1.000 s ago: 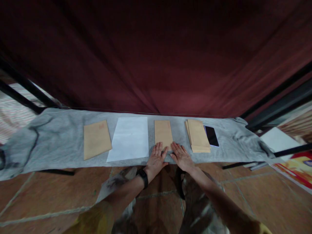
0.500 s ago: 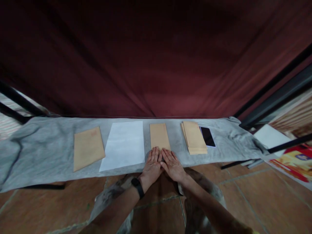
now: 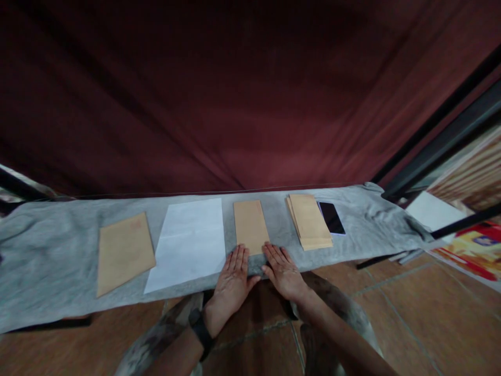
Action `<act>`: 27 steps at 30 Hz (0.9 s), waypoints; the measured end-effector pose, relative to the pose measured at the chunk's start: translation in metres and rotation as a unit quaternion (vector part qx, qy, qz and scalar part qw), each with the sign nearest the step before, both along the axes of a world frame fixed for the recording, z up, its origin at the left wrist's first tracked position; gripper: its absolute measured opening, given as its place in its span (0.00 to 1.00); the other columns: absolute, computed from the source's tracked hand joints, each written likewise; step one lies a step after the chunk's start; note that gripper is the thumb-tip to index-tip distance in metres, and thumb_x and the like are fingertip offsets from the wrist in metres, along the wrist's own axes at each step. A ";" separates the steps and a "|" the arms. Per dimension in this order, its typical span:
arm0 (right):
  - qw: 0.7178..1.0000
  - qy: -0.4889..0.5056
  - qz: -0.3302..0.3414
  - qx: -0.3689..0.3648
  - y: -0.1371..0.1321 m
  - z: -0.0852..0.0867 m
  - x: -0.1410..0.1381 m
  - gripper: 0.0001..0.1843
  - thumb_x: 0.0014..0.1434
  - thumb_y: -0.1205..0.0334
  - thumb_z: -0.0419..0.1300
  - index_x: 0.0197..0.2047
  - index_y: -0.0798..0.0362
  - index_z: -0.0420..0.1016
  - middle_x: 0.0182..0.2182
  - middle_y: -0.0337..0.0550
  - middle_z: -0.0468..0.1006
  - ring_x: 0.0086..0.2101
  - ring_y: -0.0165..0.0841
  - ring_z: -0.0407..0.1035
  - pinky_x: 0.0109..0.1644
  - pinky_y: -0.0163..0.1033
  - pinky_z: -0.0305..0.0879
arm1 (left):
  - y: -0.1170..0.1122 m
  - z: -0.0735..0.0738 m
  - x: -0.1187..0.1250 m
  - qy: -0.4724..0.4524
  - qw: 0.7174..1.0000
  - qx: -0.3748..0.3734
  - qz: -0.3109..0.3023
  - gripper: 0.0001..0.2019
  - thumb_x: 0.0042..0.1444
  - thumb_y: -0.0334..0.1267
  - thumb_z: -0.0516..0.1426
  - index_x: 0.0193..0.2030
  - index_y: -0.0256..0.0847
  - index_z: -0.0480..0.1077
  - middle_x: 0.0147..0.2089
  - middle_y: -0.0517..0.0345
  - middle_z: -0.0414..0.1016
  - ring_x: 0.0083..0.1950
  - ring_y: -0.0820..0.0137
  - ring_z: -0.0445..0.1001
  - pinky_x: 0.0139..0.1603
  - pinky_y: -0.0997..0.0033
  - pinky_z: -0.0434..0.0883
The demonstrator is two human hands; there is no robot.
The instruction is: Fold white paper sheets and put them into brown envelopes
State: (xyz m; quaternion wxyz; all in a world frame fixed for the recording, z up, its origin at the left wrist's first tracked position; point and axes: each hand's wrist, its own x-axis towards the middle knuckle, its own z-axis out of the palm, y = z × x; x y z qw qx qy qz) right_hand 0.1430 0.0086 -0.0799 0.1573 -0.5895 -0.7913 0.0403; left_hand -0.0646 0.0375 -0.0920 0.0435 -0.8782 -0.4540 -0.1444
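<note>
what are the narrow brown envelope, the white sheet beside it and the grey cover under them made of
Narrow envelope: looks like kraft paper, matte tan, flat with crisp edges. White sheet: plain paper, matte, with a faint fold line across it. Grey cover: soft fabric, probably fleece or felt, dull and mottled, wrinkling at the ends.

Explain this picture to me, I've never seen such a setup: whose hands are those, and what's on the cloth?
No machine here: a camera worn on a person's head looks forward and down, so both bare hands are the wearer's own. The left hand and the right hand lie flat and open, fingertips at the near edge of a narrow brown envelope; neither holds anything. On the grey cloth also lie a larger brown envelope, a white sheet, a stack of brown envelopes and a dark phone. A dark red curtain hangs behind.
</note>
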 end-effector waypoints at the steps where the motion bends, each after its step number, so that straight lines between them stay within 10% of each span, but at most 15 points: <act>1: 1.000 0.004 -0.004 -0.006 0.000 0.001 0.001 0.31 0.73 0.52 0.46 0.74 0.52 0.49 0.70 0.49 0.57 0.69 0.39 0.52 0.73 0.54 0.49 | 0.001 0.001 -0.001 0.000 1.000 0.000 -0.001 0.36 0.64 0.54 0.53 0.68 0.25 0.58 0.71 0.30 0.59 0.73 0.50 0.57 0.69 0.48 0.64; 10: 0.997 0.024 -0.025 -0.073 0.005 0.009 0.000 0.29 0.71 0.55 0.48 0.72 0.53 0.56 0.70 0.49 0.57 0.68 0.41 0.53 0.73 0.55 0.48 | 0.026 0.025 0.025 -0.024 0.998 -0.005 -0.060 0.27 0.70 0.41 0.44 0.72 0.32 0.54 0.74 0.42 0.56 0.75 0.60 0.52 0.70 0.54 0.63; 27: 0.998 0.027 0.033 -0.054 0.053 0.017 -0.005 0.27 0.74 0.53 0.44 0.71 0.51 0.59 0.68 0.51 0.61 0.68 0.38 0.54 0.70 0.53 0.55 | 0.022 0.008 0.026 0.003 0.995 0.004 -0.103 0.33 0.64 0.53 0.54 0.68 0.29 0.60 0.72 0.35 0.58 0.74 0.54 0.54 0.71 0.46 0.60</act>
